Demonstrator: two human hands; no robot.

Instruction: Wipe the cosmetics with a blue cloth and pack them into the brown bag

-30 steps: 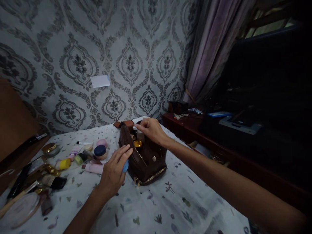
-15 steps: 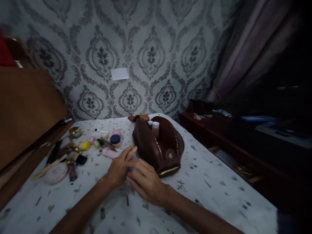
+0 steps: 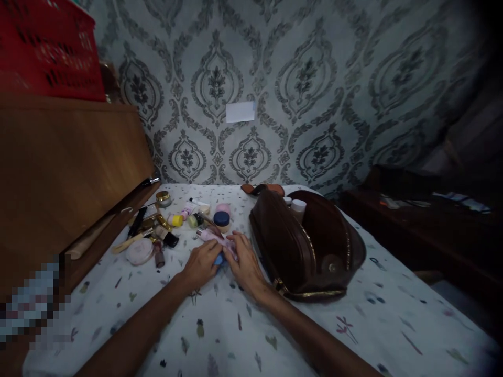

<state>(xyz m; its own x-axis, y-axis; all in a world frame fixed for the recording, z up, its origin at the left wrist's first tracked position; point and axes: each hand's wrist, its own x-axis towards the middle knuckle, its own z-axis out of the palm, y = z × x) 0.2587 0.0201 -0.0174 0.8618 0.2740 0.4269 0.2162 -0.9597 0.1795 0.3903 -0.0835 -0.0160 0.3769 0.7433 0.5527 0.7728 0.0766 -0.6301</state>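
Note:
My left hand (image 3: 202,262) has its fingers curled over a small blue item (image 3: 219,258) in front of the pink tube (image 3: 210,236). Beside it my right hand (image 3: 245,262) reaches up to the tube's right end, its fingers bent round something I cannot make out. Just behind lies a jar with a dark blue lid (image 3: 221,221). The open brown bag (image 3: 283,246) stands to the right of my right hand, with a white-capped bottle (image 3: 298,207) inside.
Left of my hands are a round pink compact (image 3: 140,251), a yellow-capped item (image 3: 176,220), a gold-lidded jar (image 3: 163,198) and several other cosmetics. A wooden cabinet (image 3: 70,157) holds a red basket (image 3: 51,52). A brown strap (image 3: 271,188) lies behind the bag.
The view has swung left, so the bag appears further right and larger. My hands have moved from beside the bag to the near side of the cosmetics, at the pink tube.

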